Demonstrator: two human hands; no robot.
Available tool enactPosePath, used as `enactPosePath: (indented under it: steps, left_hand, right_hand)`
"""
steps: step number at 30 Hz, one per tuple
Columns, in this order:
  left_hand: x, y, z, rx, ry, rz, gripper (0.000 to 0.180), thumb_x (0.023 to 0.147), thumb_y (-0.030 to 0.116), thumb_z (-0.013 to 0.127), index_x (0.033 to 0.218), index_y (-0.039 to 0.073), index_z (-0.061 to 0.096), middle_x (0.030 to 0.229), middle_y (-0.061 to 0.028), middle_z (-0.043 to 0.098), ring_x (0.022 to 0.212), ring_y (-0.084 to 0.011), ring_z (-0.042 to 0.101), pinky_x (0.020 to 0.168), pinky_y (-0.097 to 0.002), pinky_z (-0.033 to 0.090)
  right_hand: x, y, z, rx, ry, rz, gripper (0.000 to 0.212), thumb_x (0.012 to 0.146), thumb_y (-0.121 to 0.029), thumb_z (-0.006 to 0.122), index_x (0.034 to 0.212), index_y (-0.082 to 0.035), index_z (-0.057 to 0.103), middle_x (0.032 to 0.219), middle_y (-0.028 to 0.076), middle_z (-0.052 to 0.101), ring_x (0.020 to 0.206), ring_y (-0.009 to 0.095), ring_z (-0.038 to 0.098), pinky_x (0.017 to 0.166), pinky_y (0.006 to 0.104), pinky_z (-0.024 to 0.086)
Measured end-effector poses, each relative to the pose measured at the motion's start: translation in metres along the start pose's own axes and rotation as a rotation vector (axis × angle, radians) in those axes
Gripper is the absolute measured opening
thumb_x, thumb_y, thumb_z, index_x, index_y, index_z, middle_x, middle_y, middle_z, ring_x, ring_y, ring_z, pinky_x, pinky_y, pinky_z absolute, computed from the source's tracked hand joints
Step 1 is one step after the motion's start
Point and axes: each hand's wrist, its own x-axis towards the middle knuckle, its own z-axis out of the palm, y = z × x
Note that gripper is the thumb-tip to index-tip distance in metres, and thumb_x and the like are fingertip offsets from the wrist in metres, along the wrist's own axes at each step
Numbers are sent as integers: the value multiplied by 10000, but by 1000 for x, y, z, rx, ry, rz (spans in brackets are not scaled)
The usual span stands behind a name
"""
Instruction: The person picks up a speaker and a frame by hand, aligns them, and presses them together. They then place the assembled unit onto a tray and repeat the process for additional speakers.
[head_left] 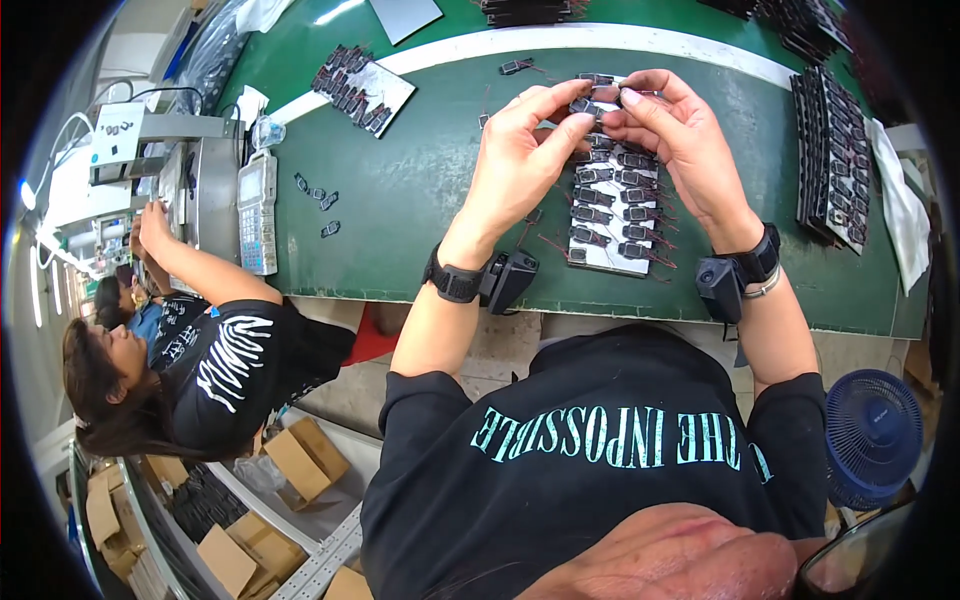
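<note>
Above the far end of a white board (605, 262), my left hand (535, 140) is closed, pinching a small black rectangular part (586, 107) between thumb and fingertips. Just beside it, my right hand (680, 130) is closed too, thumb against forefinger. Whatever its tips hold, perhaps the part's thin wire, is too small to make out. Two columns of similar small black parts (638, 213) with thin red and dark wires lie on the board below my hands. One more black part (516, 66) with a wire lies loose on the green table beyond my left hand.
Several loose parts (328, 201) lie to the left, near a grey keypad device (257, 215). Another loaded board (392, 92) sits at the far left. Stacked loaded boards (848, 215) stand at the right. A co-worker (225, 350) works at a machine on the left.
</note>
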Motion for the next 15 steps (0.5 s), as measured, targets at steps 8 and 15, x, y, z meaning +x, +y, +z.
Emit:
enactPosePath:
  steps: [8, 15]
  left_hand:
    - [-5, 2, 0, 85, -16, 17, 333, 958, 34, 586, 1286, -26, 589, 1017, -105, 705, 871, -133, 682, 785, -253, 566]
    - [0, 7, -13, 84, -53, -34, 334, 953, 18, 586, 1283, -28, 592, 996, -107, 712, 865, -132, 682, 798, -260, 572]
  right_hand:
    - [-7, -5, 0, -294, -34, -153, 180, 947, -126, 637, 1096, -26, 628, 997, 4, 652, 883, 70, 607, 823, 222, 489]
    - [3, -11, 18, -353, -14, -217, 167, 944, -109, 636, 1087, -24, 631, 988, 0, 647, 888, 63, 598, 834, 228, 493]
